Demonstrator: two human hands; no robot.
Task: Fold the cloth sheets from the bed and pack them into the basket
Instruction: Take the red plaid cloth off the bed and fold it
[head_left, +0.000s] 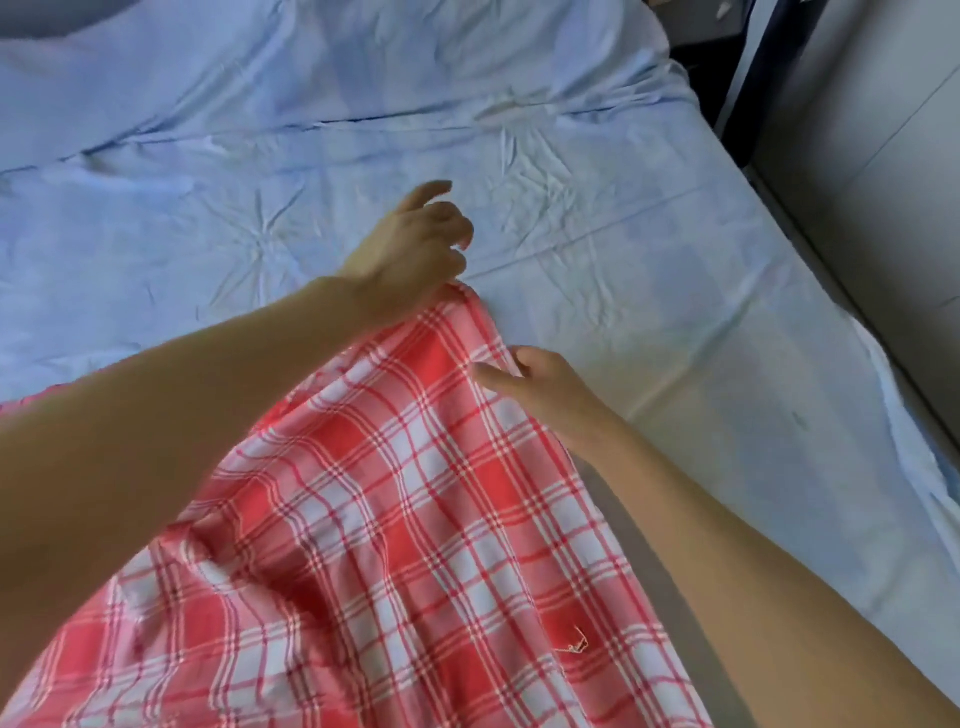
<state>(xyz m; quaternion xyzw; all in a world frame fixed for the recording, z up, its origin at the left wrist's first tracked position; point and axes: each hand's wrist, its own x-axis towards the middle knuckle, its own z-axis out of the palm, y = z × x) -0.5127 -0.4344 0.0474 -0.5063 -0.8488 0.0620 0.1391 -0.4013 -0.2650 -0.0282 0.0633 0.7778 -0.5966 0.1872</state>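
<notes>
The red-and-white checked sheet (415, 519) is lying across the near part of the blue-covered bed (649, 270). The left hand (410, 249) is pinching its far corner, outer fingers loosely spread, and the right hand (540, 384) is gripping the right edge, probably stretching it flat for folding.

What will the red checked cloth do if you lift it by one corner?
The cloth would probably hang limp, since it already lies in soft folds. It looks thin, so likely light. The left hand and right hand hold its far edge, and it sags between them.
</notes>
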